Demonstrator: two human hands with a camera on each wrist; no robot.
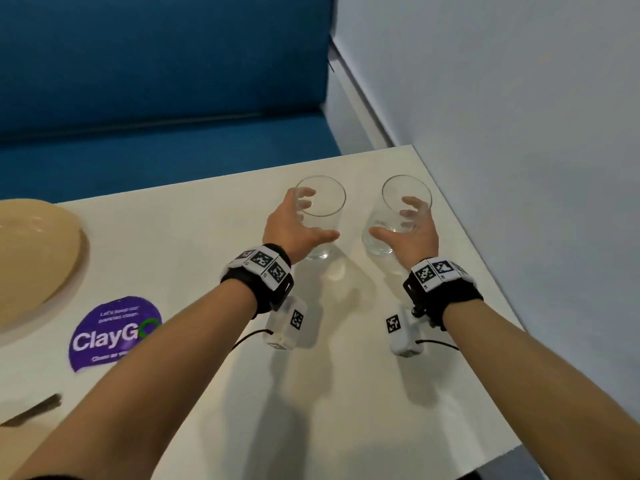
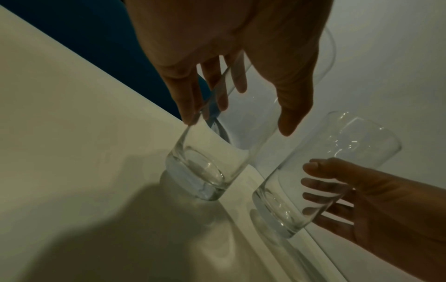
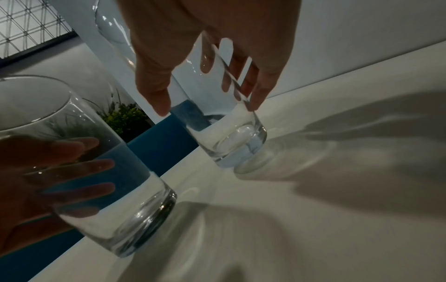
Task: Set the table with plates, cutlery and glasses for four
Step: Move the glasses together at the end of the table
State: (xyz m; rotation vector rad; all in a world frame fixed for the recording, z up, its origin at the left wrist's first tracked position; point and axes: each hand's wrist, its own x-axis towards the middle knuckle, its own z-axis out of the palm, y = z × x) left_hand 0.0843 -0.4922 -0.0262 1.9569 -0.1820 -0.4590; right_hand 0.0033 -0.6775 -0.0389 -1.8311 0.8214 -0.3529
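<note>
Two clear, empty tumblers stand side by side near the far right corner of the white table (image 1: 346, 393). My left hand (image 1: 318, 220) wraps the left glass (image 1: 329, 202), thumb across the near side, fingers showing through the far wall. My right hand (image 1: 391, 220) holds the right glass (image 1: 394, 192) the same way. In the left wrist view my left hand (image 2: 239, 124) has its index finger against the left glass (image 2: 212, 171), and the right glass (image 2: 289, 200) sits beside it. The right wrist view shows my right hand (image 3: 207, 108) spanning the right glass (image 3: 229, 137), and the left glass (image 3: 120, 209).
A beige plate (image 1: 34, 254) lies at the table's left, with a purple ClayGo sticker (image 1: 114, 330) near it and a dark cutlery handle (image 1: 34, 410) at the lower left. A blue bench (image 1: 156, 98) runs behind the table. A pale wall (image 1: 519, 98) borders its right edge.
</note>
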